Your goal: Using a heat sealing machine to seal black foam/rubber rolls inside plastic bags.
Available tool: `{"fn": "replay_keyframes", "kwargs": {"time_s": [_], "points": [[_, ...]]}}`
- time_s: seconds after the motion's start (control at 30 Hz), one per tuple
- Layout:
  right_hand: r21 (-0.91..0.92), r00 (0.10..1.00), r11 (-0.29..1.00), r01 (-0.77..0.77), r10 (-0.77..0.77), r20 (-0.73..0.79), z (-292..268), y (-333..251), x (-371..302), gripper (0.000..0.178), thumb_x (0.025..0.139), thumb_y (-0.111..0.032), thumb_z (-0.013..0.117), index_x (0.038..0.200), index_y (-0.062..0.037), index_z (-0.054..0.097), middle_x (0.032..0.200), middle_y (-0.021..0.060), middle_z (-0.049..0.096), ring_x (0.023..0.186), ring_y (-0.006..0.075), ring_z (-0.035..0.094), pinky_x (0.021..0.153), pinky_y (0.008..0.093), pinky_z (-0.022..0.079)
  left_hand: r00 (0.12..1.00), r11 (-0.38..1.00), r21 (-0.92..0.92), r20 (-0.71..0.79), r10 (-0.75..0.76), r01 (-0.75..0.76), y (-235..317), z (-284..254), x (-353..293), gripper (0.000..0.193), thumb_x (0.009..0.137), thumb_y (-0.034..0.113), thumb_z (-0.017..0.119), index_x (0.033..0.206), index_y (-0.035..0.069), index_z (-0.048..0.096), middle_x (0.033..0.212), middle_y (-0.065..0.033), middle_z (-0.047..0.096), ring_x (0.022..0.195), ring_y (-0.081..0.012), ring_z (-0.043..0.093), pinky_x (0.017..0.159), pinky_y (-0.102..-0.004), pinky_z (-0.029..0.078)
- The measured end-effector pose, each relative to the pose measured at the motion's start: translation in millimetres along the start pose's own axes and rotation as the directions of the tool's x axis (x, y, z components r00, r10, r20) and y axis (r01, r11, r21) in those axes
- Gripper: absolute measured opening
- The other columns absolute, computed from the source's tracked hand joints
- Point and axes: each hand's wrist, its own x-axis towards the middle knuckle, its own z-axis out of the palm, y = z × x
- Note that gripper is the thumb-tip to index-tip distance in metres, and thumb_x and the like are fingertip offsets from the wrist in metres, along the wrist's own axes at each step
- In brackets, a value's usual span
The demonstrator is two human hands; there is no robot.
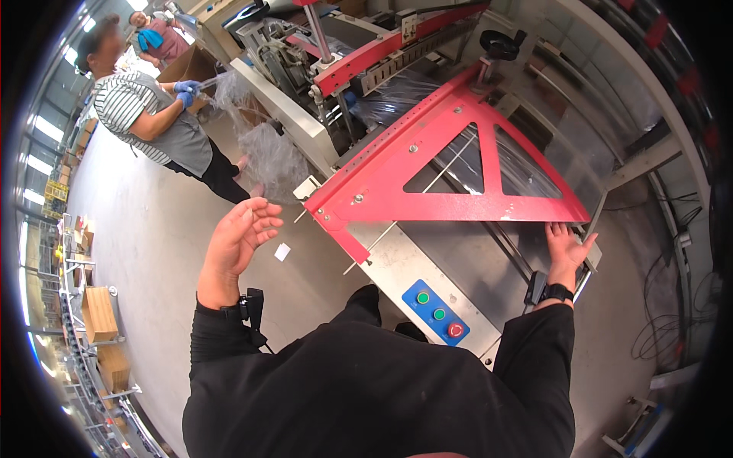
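Note:
My right hand (566,249) is at the lower right edge of a red metal frame plate (450,207) on a packing machine. Its palm faces up, with the thumb spread and the fingertips at or under the plate's edge. My left hand (243,238) is raised in the air left of the machine, fingers loosely bent and holding nothing. Triangular cut-outs in the red plate show clear plastic film (523,169) beneath. On the near side of the machine, a blue control panel (437,313) carries two green buttons and a red emergency stop button (456,330).
A co-worker in a striped shirt (137,103) and blue gloves handles clear plastic sheeting (267,156) at upper left. Another person (159,40) stands behind. A black hand knob (500,44) tops the plate's far corner. Cardboard boxes (99,314) line the left side; cables (658,313) hang at right.

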Motion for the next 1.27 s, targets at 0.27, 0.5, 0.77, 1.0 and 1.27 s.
{"fn": "replay_keyframes", "kwargs": {"time_s": [0.27, 0.5, 0.77, 1.0, 1.27], "points": [[-0.129, 0.952, 0.961, 0.245, -0.264, -0.156, -102, -94, -160, 0.101, 0.079, -0.060, 0.054, 0.144, -0.0106, -0.005, 0.145, 0.0207, 0.022, 0.132, 0.0340, 0.028, 0.106, 0.0481, 0.021, 0.917, 0.993, 0.113, 0.394, -0.065, 0.022, 0, 34, 3, 0.045, 0.086, 0.027, 0.059, 0.120, -0.001, 0.046, 0.115, -0.0169, 0.055, 0.102, -0.0258, 0.057, 0.087, -0.0350, 0.046], [-0.152, 0.718, 0.863, 0.481, -0.488, -0.497, -205, -80, -377, 0.094, 0.082, -0.060, 0.049, 0.144, -0.0113, -0.002, 0.146, 0.0187, 0.023, 0.133, 0.0307, 0.028, 0.108, 0.0448, 0.018, 0.628, 0.934, 0.289, 0.693, -0.355, 0.210, -20, 80, 35, 0.039, 0.088, 0.021, 0.057, 0.120, 0.001, 0.048, 0.114, -0.0127, 0.056, 0.102, -0.0194, 0.056, 0.086, -0.0294, 0.046], [-0.385, 0.440, 0.810, 0.443, -0.570, -0.694, -308, -36, -605, 0.087, 0.083, -0.066, 0.039, 0.142, -0.0050, 0.021, 0.144, 0.0182, 0.028, 0.134, 0.0302, 0.025, 0.108, 0.0482, 0.014, -0.020, 0.767, 0.604, 0.788, -0.615, 0.217, -108, 180, -39, 0.042, 0.085, 0.024, 0.058, 0.119, 0.002, 0.049, 0.115, -0.0126, 0.056, 0.102, -0.0198, 0.056, 0.088, -0.0307, 0.044], [-0.310, 0.105, 0.945, 0.102, -0.320, -0.942, -432, 29, -775, 0.069, 0.070, -0.059, 0.065, 0.120, -0.0141, 0.052, 0.119, 0.0053, 0.050, 0.104, 0.0203, 0.045, 0.084, 0.0421, 0.033, -0.457, 0.488, 0.829, 0.334, -0.825, -0.275, -244, 320, -218, 0.034, 0.086, 0.024, 0.062, 0.111, 0.002, 0.055, 0.101, -0.0019, 0.058, 0.092, -0.0087, 0.053, 0.082, -0.0243, 0.043], [-0.013, 0.198, 0.999, -0.045, -0.003, -0.980, -542, 97, -825, 0.051, 0.073, -0.047, 0.068, 0.112, -0.0166, 0.055, 0.106, 0.0014, 0.052, 0.094, 0.0179, 0.044, 0.076, 0.0404, 0.038, -0.193, 0.203, 0.394, 0.065, -0.979, -0.896, -549, 444, -465, 0.061, 0.079, 0.040, 0.065, 0.123, 0.002, 0.047, 0.112, -0.0110, 0.054, 0.102, -0.0211, 0.052, 0.082, -0.0357, 0.047]]}}
